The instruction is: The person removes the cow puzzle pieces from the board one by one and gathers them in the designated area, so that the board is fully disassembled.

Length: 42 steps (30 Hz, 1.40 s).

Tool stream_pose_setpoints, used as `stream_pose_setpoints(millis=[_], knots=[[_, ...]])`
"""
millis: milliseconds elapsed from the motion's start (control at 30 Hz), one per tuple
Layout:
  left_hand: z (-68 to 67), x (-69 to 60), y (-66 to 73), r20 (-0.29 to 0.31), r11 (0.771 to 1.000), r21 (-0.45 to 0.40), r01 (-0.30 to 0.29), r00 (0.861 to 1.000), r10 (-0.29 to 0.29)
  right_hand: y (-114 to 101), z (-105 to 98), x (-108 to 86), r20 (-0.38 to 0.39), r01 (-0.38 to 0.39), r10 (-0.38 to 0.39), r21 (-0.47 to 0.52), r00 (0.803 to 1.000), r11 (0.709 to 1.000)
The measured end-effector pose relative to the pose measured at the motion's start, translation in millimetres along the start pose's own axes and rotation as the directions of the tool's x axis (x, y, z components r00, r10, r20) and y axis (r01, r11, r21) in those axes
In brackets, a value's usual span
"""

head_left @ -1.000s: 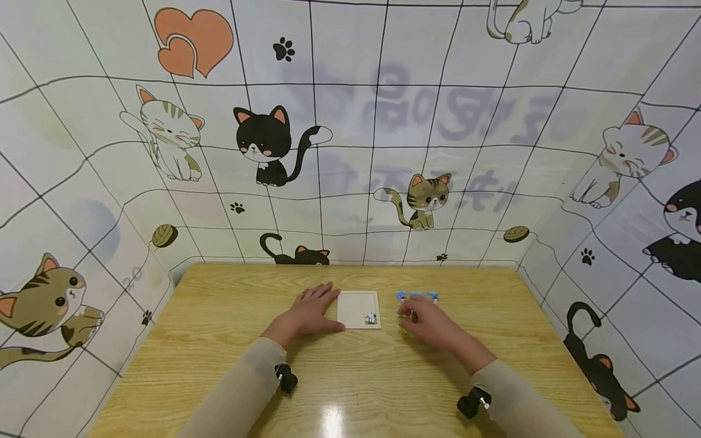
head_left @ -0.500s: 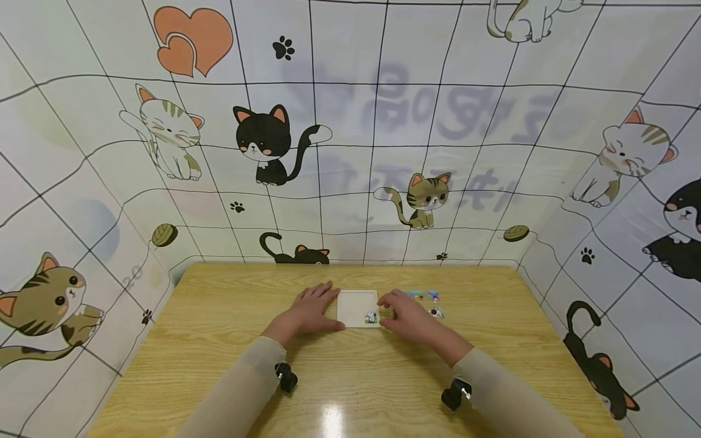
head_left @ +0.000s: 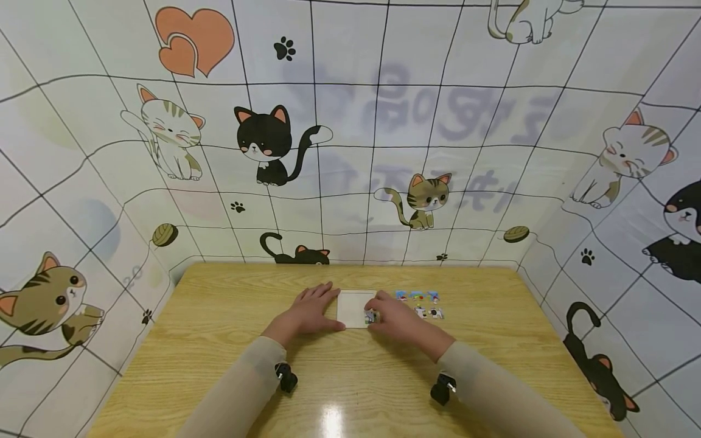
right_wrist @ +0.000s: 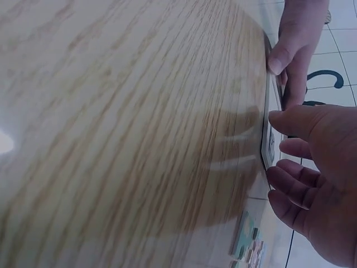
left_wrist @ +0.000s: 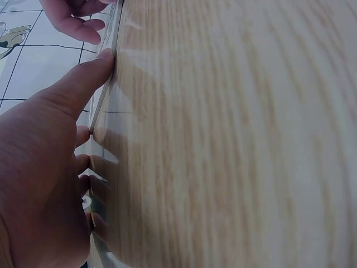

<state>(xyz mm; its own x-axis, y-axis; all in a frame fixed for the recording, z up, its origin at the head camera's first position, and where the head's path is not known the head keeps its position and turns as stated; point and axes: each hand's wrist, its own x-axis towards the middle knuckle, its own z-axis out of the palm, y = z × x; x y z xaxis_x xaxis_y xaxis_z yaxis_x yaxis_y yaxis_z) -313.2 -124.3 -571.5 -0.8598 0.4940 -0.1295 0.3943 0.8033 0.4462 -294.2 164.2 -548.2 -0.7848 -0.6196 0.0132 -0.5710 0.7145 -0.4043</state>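
Observation:
A white puzzle tray (head_left: 350, 307) lies flat on the table, a printed picture piece (head_left: 371, 316) in its near right corner. My left hand (head_left: 308, 311) rests along the tray's left edge with fingers spread and thumb at the near corner. Over the tray's right side, my right hand (head_left: 398, 319) pinches a puzzle piece mostly hidden by its fingers. The right wrist view has the right thumb (right_wrist: 298, 118) and curled fingertips (right_wrist: 293, 181) close to the tray's edge. To the right lie several loose puzzle pieces (head_left: 418, 296) in two rows.
The wooden table (head_left: 350, 371) reaches back to a white cloth wall (head_left: 350, 182) printed with cats and grid lines. Similar cloth stands on both sides. Light glares off the table's near middle.
My right hand has moved left from the loose pieces to the tray's right side, uncovering the remaining pieces. A green piece formerly under it has left the table. My left hand stays put.

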Motion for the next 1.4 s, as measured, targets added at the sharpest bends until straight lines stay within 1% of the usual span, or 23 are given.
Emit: stream_pose_setpoints(millis=[33, 100, 133, 300, 400, 533, 567, 633, 733, 767, 800, 867, 967, 1100, 1400], knots=[[-2.5, -1.3, 3.3, 0.008, 1.000, 0.003, 0.010, 1.000, -0.010, -1, 1, 0.7, 0.002, -0.003, 0.003, -0.001, 1.000, 1.000], [-0.3, -0.4, 1.9, 0.007, 1.000, -0.003, 0.015, 1.000, -0.015, -2, 2, 2.3, 0.012, -0.011, 0.011, -0.008, 1.000, 1.000], [-1.3, -0.4, 2.9, 0.012, 1.000, 0.003, 0.021, 1.000, -0.021, -2, 3, 3.1, 0.014, -0.016, 0.016, -0.016, 1.000, 1.000], [0.7, 0.4, 1.7, 0.004, 1.000, 0.020, 0.019, 1.000, -0.019, -2, 7, 5.7, 0.014, -0.026, 0.026, -0.046, 1.000, 0.999], [-1.4, -0.2, 3.4, 0.005, 0.999, 0.035, 0.018, 1.000, -0.018, -2, 7, 5.8, 0.015, -0.031, 0.032, -0.043, 0.999, 0.999], [-2.1, -0.9, 3.3, 0.008, 1.000, 0.021, 0.011, 1.000, -0.011, -1, 7, 5.3, 0.013, -0.038, 0.038, 0.001, 0.999, 0.999], [0.3, -0.1, 0.1, -0.001, 1.000, 0.016, 0.000, 1.000, 0.000, -1, 7, 5.1, 0.011, -0.044, 0.043, 0.019, 0.999, 0.999], [0.4, -0.5, -0.6, -0.003, 1.000, 0.002, -0.005, 1.000, 0.005, -1, 7, 4.9, 0.008, -0.061, 0.061, 0.063, 0.998, 0.996], [6.8, 3.2, -8.0, -0.016, 1.000, -0.003, -0.017, 1.000, 0.017, -1, 6, 4.3, 0.015, -0.093, 0.092, 0.124, 0.996, 0.988], [7.0, 3.4, -8.4, -0.017, 1.000, -0.004, -0.017, 1.000, 0.017, -2, 6, 4.1, 0.017, -0.100, 0.098, 0.141, 0.995, 0.985], [4.9, 2.6, -5.7, -0.009, 1.000, -0.007, -0.010, 1.000, 0.010, -2, 6, 3.9, 0.019, -0.105, 0.103, 0.153, 0.994, 0.983], [5.6, 3.1, -5.9, -0.008, 1.000, 0.001, -0.007, 1.000, 0.007, -2, 5, 3.7, 0.023, -0.111, 0.109, 0.165, 0.994, 0.980], [0.2, 0.0, 0.7, 0.003, 1.000, 0.020, 0.009, 1.000, -0.009, -2, 4, 3.9, 0.024, -0.110, 0.108, 0.166, 0.994, 0.980], [0.8, 0.2, 1.4, 0.004, 0.999, 0.046, 0.019, 1.000, -0.019, 0, 4, 4.6, 0.020, -0.101, 0.100, 0.153, 0.995, 0.983], [1.0, 1.4, 1.2, 0.007, 0.999, 0.045, 0.026, 1.000, -0.027, 0, 3, 3.7, 0.004, -0.079, 0.079, 0.175, 0.997, 0.981]])
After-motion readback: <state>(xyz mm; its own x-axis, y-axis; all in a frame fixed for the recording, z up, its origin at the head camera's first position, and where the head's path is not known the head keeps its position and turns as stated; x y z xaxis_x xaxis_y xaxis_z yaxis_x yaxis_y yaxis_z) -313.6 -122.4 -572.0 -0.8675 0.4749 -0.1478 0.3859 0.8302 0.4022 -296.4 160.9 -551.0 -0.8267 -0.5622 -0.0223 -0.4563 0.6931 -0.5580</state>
